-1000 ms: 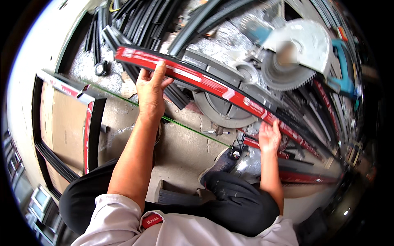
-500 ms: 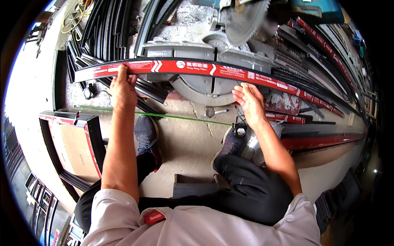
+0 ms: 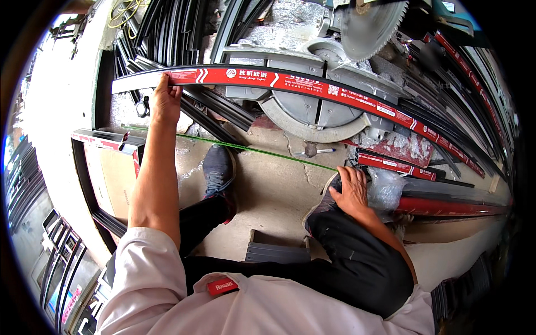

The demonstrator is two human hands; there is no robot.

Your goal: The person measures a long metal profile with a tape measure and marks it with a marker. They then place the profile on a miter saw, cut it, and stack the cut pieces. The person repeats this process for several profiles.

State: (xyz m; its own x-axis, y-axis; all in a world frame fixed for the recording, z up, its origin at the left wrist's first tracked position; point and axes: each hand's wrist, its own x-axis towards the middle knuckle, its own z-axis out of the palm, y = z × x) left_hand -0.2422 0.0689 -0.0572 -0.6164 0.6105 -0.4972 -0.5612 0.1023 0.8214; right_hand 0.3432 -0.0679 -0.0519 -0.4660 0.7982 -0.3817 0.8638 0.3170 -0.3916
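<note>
rt fingers (image 3: 353, 178) lowered, long red/blk strip (image 3: 312, 88)

The long strip (image 3: 304, 84) looks glossy. Beyond it, the saw base (image 3: 296, 111) is matt metal; before it, the floor (image 3: 262, 192) looks rough.

The left hand (image 3: 166, 105) pinches a red-faced strip (image 3: 301, 84) near a saw (image 3: 368, 30).

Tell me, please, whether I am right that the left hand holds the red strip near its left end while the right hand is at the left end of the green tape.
Not quite: in the head view, the right hand is at the right end of the green tape. The left hand does hold the red strip near its left end.
</note>
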